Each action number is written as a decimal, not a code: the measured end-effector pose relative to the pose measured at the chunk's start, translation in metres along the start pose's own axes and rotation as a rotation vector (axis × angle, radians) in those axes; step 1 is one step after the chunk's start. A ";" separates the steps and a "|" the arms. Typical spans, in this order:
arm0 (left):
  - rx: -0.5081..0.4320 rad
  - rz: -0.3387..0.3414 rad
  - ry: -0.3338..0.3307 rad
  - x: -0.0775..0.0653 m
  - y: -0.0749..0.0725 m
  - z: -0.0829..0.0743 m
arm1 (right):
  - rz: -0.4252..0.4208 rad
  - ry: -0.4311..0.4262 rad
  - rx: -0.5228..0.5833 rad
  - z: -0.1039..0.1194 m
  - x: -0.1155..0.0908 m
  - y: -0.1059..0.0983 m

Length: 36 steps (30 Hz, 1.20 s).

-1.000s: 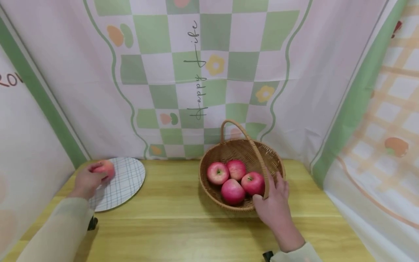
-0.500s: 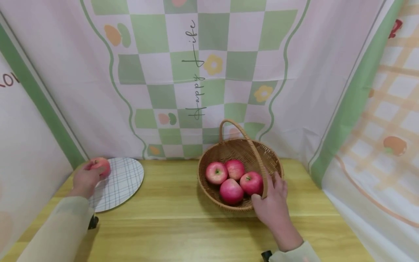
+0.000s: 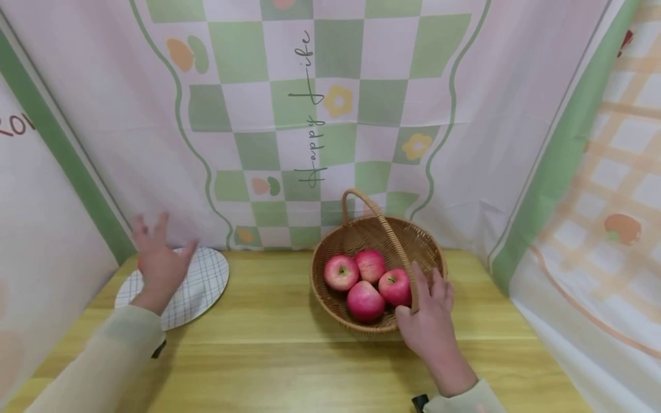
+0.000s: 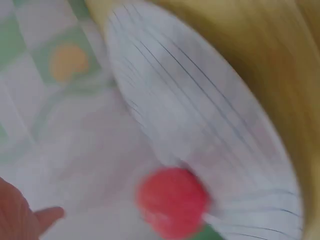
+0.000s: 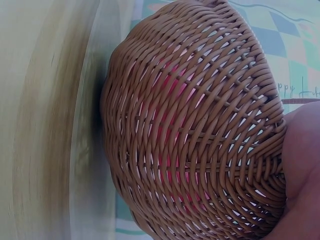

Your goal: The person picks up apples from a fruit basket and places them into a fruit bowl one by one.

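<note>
Above the white plaid plate, my left hand is raised with its fingers spread, holding nothing. A red apple lies on the plate, apart from the fingers in the left wrist view; in the head view the hand hides most of it. My right hand grips the near side of the wicker basket where its handle meets the rim, with the thumb left of the handle and the fingers to its right. Several red apples lie inside the basket.
Both the plate and the basket stand on a wooden table, apart from each other, near its back edge. A green-and-white checked cloth hangs close behind them. More cloth hangs at both sides.
My left hand has let go of the apple, spread its fingers and lifted slightly to the right. The apple stays on the plate. The right hand keeps its place on the basket, which shifts slightly.
</note>
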<state>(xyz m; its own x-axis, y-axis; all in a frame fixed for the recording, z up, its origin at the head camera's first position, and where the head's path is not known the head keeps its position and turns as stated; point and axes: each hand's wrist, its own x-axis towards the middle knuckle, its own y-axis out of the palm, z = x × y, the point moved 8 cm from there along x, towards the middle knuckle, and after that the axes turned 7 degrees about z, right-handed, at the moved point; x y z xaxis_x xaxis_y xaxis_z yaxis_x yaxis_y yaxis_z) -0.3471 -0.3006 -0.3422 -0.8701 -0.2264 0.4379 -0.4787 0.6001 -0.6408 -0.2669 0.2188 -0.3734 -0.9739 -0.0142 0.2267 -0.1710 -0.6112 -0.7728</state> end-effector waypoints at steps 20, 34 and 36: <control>-0.331 0.623 0.698 -0.084 0.133 -0.176 | -0.129 -0.211 -0.120 0.027 -0.006 0.003; -0.195 0.651 0.716 -0.073 0.167 -0.193 | -0.118 -0.195 -0.123 0.026 -0.007 0.004; -0.142 0.662 0.752 -0.075 0.170 -0.198 | -0.120 -0.199 -0.124 0.027 -0.006 0.004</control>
<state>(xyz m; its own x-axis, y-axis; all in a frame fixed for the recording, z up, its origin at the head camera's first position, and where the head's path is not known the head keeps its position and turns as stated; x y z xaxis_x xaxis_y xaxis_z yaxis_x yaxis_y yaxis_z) -0.3404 -0.0299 -0.3594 -0.6319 0.6980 0.3369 0.1344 0.5268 -0.8393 -0.2575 0.1953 -0.3624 -0.8990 -0.1105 0.4237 -0.3122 -0.5166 -0.7973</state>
